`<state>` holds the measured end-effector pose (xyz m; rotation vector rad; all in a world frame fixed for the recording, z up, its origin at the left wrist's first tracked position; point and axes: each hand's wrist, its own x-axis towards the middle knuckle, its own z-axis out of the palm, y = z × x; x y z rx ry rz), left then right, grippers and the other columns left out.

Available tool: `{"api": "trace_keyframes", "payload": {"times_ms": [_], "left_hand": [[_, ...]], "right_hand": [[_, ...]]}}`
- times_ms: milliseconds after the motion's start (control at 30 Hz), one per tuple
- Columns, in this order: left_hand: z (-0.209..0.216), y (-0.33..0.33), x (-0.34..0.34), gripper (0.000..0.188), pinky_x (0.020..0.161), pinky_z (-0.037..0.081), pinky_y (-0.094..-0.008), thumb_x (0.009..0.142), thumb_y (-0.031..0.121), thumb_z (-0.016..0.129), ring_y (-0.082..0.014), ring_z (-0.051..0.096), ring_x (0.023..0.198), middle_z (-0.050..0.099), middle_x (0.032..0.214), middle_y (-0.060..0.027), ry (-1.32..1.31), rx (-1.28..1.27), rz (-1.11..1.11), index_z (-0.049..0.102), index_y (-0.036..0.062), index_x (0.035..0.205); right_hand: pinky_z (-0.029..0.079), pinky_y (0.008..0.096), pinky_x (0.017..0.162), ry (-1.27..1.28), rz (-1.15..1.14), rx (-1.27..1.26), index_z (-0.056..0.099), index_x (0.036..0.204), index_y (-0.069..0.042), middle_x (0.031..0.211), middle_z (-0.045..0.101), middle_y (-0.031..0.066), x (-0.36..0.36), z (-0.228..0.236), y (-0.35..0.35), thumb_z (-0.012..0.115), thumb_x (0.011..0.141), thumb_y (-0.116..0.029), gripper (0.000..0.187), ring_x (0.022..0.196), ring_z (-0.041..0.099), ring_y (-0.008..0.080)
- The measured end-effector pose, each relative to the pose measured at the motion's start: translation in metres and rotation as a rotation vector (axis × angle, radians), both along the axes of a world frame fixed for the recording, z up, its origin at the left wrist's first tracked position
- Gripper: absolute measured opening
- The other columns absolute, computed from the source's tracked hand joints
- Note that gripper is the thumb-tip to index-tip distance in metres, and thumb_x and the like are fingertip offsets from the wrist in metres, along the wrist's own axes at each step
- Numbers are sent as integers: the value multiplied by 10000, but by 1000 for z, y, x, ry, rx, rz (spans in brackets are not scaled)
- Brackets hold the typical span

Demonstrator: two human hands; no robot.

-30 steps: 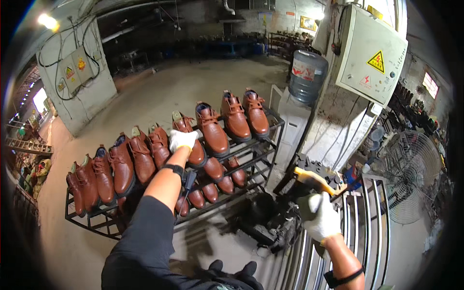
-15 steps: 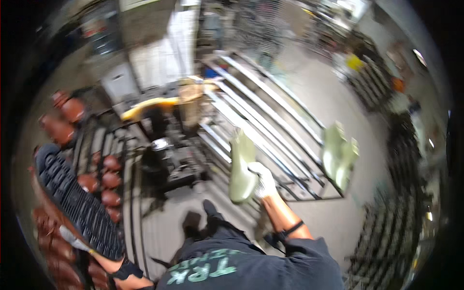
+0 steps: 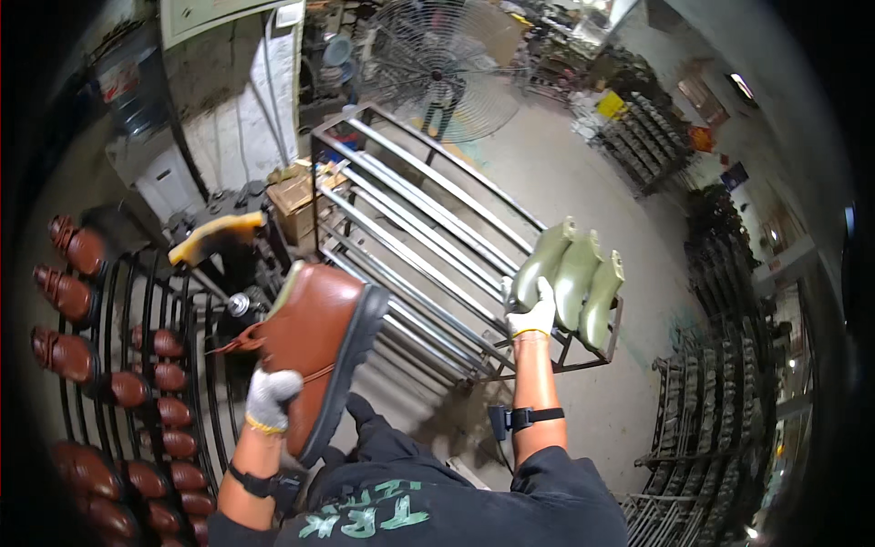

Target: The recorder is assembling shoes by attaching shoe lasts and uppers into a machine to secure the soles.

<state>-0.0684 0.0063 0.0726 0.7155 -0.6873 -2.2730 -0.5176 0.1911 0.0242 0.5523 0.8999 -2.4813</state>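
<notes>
My left hand (image 3: 271,401), in a whitish glove, is closed around the side of a brown leather boot (image 3: 314,319) with a thick black sole and loose laces. The boot is in front of my body, its sole turned to the right. My gloved right hand (image 3: 530,314) grips the lower end of a glossy green shoe last (image 3: 544,260), thumb on one side and fingers partly hidden on the other. That last is at the right end of a metal rack (image 3: 316,178), close beside two matching lasts, a middle one (image 3: 574,283) and an outer one (image 3: 602,301).
Brown boots (image 3: 68,356) fill a dark rack at my left. A machine with a yellow curved part (image 3: 219,235) stands beyond it, near a cardboard box (image 3: 293,196). A large fan (image 3: 437,77) is at the back. Loaded dark racks (image 3: 720,428) line the right.
My right hand has carried the green last rightward, from over the rack's middle to beside the other two. My left hand has brought the boot from the far left to the middle, turning it.
</notes>
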Motion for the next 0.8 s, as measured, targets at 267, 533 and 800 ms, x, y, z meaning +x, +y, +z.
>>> {"api": "trace_keyframes", "payload": {"times_ms": [267,533,800], "left_hand": [[-70,39,-56,301,991,554,-331,1053,218,599,-190,726,1095,770,1205,-87,-333,-69,24,761,7,1193],[-83,14,52,304,806,540,-338,1052,305,681,-126,654,957,693,1035,-27,-689,-657,-75,682,29,1177],[-112,-2,151,280,754,611,-334,992,115,722,-164,687,846,679,1053,-55,-486,101,236,640,36,1247]], "right_hand": [[535,233,766,660,851,429,549,1437,-21,1096,644,37,239,31,-100,730,901,-91,570,925,625,107],[571,328,879,1220,1101,549,541,1420,17,1099,734,97,267,91,-204,888,720,-136,796,942,686,173],[578,444,925,1870,1044,1118,420,1470,43,1174,695,261,310,118,-243,833,735,-331,922,1025,723,382]]}}
